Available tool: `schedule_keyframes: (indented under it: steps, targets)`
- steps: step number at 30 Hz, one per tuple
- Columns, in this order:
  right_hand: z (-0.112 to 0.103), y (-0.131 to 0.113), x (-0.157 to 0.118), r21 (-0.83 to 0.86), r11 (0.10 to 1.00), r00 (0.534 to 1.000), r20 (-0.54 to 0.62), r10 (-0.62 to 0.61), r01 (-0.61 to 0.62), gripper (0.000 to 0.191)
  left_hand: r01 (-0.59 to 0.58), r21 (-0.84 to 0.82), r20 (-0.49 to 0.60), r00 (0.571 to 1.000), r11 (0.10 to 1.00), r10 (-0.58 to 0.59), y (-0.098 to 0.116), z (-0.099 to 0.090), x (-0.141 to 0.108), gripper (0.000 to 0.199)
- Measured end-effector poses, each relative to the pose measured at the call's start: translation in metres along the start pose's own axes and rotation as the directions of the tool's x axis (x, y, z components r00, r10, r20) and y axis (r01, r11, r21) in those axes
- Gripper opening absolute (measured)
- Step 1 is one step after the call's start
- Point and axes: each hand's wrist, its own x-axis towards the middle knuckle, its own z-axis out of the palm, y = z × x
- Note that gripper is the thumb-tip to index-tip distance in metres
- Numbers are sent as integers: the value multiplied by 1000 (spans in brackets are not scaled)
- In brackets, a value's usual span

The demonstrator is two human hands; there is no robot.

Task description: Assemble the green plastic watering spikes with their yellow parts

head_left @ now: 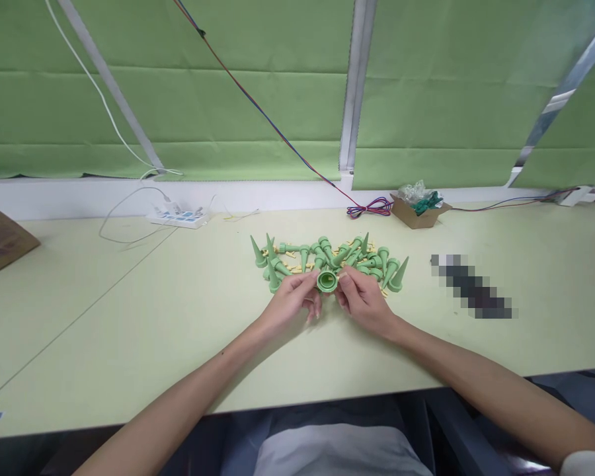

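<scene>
A green piece [327,281] is held up between the two hands, its round open end turned toward the viewer and a yellowish bit visible inside. Its left side is pinched by the thumb and fingers of the left hand [296,295], the lower fingers being loosely curled; its right side is pinched by the fingers of the right hand [364,297], though whether a small part is also caught there cannot be told. Just beyond the fingers, a crowded group of green cones [324,248] is spread on the counter [178,344], with small yellow pieces [296,269] scattered among them. Some cones are stood point upward, such as the upright cone [399,276] to the right of the right fingers, while others are laid on their sides. By judgement, only the one piece is being worked on, and much appears to be left, since many cones and yellow pieces are still lying loose; no separate group of finished pieces can be made out, and whether any cones in the group have been completed cannot be told. Well beyond the fingers, to the right, a cardboard box [416,217] is placed.
</scene>
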Motion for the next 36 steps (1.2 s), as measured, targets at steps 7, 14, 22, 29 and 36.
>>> schedule_keyframes:
  steps: [7,14,22,29,36]
  targets:
    - [0,0,2,-13,997,996,48,-78,78,36,18,-86,30,999,996,-16,-5,-3,1,38]
    - [0,4,-1,1,997,995,70,-72,72,30,-66,-50,27,997,997,67,-2,-4,-1,37]
    - [-1,-2,2,-36,999,998,56,-27,29,43,-95,130,-26,995,987,99,3,-6,-3,31]
    - [0,-1,2,-142,990,1000,-14,1,-3,53,-253,305,-64,956,918,285,-1,-3,-4,21]
    - [3,2,2,-162,986,998,-63,23,-33,50,-332,508,-79,901,795,426,-7,-3,-5,20]
